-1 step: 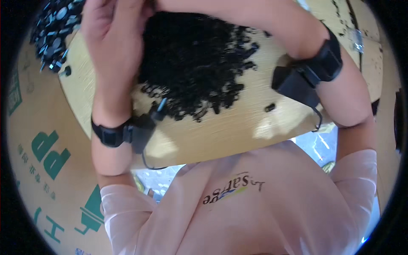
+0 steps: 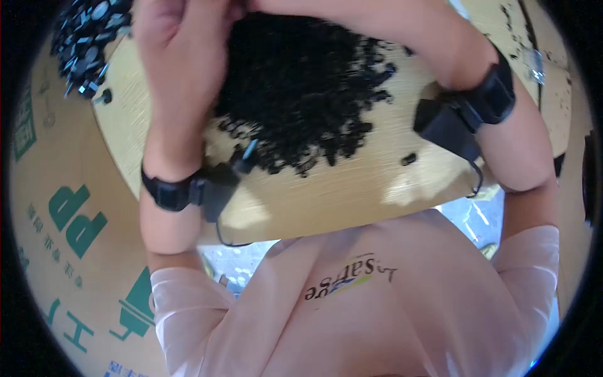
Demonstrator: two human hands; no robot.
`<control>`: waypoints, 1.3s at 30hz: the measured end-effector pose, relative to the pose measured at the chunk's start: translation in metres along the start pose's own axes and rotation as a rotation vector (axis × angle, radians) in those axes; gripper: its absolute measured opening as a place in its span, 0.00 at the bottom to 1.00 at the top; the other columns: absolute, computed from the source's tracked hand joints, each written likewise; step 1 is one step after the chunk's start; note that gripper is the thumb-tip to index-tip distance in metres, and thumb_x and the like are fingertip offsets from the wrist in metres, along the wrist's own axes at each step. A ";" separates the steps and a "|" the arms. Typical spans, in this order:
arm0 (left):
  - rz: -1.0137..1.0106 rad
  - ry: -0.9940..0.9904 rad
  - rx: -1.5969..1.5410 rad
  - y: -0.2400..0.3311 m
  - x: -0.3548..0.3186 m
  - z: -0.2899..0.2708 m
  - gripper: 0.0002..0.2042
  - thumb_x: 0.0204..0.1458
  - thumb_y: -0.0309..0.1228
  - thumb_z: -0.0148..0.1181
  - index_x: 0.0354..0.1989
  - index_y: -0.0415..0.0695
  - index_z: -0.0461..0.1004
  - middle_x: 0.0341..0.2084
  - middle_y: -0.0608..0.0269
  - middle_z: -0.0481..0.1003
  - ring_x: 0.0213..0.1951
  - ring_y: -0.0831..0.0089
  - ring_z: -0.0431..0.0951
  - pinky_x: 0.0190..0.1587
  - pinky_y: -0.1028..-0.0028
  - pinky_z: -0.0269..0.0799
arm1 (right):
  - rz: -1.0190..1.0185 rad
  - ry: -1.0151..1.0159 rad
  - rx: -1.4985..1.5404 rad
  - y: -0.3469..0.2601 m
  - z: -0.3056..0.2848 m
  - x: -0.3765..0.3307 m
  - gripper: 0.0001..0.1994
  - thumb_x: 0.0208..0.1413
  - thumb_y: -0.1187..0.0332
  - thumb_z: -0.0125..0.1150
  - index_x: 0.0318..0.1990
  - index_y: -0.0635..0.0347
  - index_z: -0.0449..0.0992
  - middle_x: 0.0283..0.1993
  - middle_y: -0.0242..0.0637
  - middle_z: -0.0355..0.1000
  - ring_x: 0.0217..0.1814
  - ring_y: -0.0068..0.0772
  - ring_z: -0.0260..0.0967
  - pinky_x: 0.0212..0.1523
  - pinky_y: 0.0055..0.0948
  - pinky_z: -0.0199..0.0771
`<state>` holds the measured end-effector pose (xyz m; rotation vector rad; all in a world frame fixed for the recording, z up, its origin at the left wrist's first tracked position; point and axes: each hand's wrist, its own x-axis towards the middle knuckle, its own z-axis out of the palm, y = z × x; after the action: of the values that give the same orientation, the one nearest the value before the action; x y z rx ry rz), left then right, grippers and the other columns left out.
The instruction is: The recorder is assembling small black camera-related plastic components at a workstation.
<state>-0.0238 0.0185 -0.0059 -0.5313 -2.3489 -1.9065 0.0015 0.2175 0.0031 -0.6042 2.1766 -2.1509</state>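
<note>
At the top edge, my left hand [image 2: 182,44] is curled, its fingertips cut off by the picture's edge. My right hand [image 2: 270,5] meets it there and is mostly out of the picture, its fingers hidden. Anything between them is too hidden to name. Just under both hands spreads a large heap of small black parts [image 2: 295,94], some of them ring- or clip-like. By my left wrist, at the heap's near edge, lies a black-headed bolt [image 2: 249,151] with a bluish metal shank. One loose black part [image 2: 409,158] lies apart, toward my right forearm.
A second pile of black-headed bolts [image 2: 88,44] sits at the far left, with a single bolt [image 2: 105,96] beside it. Printed cardboard [image 2: 75,220] borders the pale tabletop [image 2: 339,191] on the left. A clear plastic piece [image 2: 536,66] lies far right. Black straps with boxes circle both wrists.
The whole view has shifted slightly, so the table, heap and arms appear a little farther right. My hands stay together at the top edge.
</note>
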 end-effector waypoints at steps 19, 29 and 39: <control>0.118 -0.219 -0.270 -0.002 -0.004 0.013 0.14 0.62 0.25 0.62 0.54 0.38 0.69 0.42 0.63 0.75 0.38 0.81 0.78 0.37 0.84 0.69 | 0.116 0.210 -0.062 0.000 0.006 -0.003 0.02 0.60 0.74 0.58 0.36 0.60 0.77 0.29 0.28 0.77 0.26 0.11 0.68 0.28 0.14 0.67; 0.143 -0.243 -0.130 -0.002 -0.003 0.013 0.17 0.60 0.22 0.63 0.57 0.37 0.70 0.46 0.63 0.74 0.39 0.84 0.77 0.36 0.86 0.67 | 0.123 0.241 -0.057 0.001 0.002 0.000 0.04 0.63 0.72 0.56 0.38 0.59 0.78 0.29 0.25 0.75 0.26 0.11 0.67 0.27 0.14 0.66; 0.065 -0.023 -0.039 0.011 -0.006 0.021 0.12 0.66 0.28 0.57 0.55 0.41 0.71 0.38 0.70 0.75 0.29 0.90 0.69 0.25 0.89 0.59 | -0.078 0.163 -0.107 0.009 0.003 0.000 0.06 0.64 0.71 0.61 0.44 0.63 0.78 0.35 0.28 0.77 0.35 0.13 0.72 0.36 0.14 0.71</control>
<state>-0.0112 0.0388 -0.0022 -0.6278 -2.2822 -1.9322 0.0005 0.2143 -0.0056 -0.5447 2.4032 -2.2062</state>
